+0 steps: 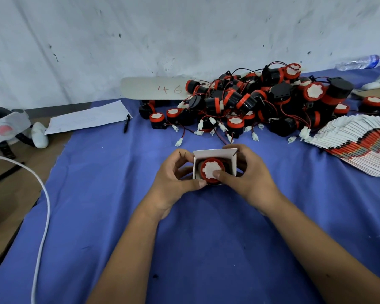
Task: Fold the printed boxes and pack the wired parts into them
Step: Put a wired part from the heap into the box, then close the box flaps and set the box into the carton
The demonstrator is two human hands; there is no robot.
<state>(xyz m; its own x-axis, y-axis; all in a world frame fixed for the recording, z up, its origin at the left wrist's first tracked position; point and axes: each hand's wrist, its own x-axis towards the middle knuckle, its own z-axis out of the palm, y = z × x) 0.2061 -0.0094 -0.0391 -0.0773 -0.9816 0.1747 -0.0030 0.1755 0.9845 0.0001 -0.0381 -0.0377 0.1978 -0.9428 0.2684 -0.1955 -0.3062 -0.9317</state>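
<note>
A small white printed box (215, 153) stands open at the top in the middle of the blue cloth, between both hands. Inside it sits a wired part (211, 170) with a red rim and a white top. My left hand (173, 181) grips the box's left side, thumb along the near edge. My right hand (248, 174) holds the box's right side while its thumb presses on the part's white top. A pile of black-and-red wired parts (257, 102) lies behind. A fanned stack of flat printed boxes (358, 141) lies at the right.
A white sheet of paper (88, 117) and a black pen (126, 123) lie at the back left. A grey board marked 46 (154, 88) leans near the wall. A white cable (42, 207) runs down the left. A plastic bottle (360, 62) lies at the far right.
</note>
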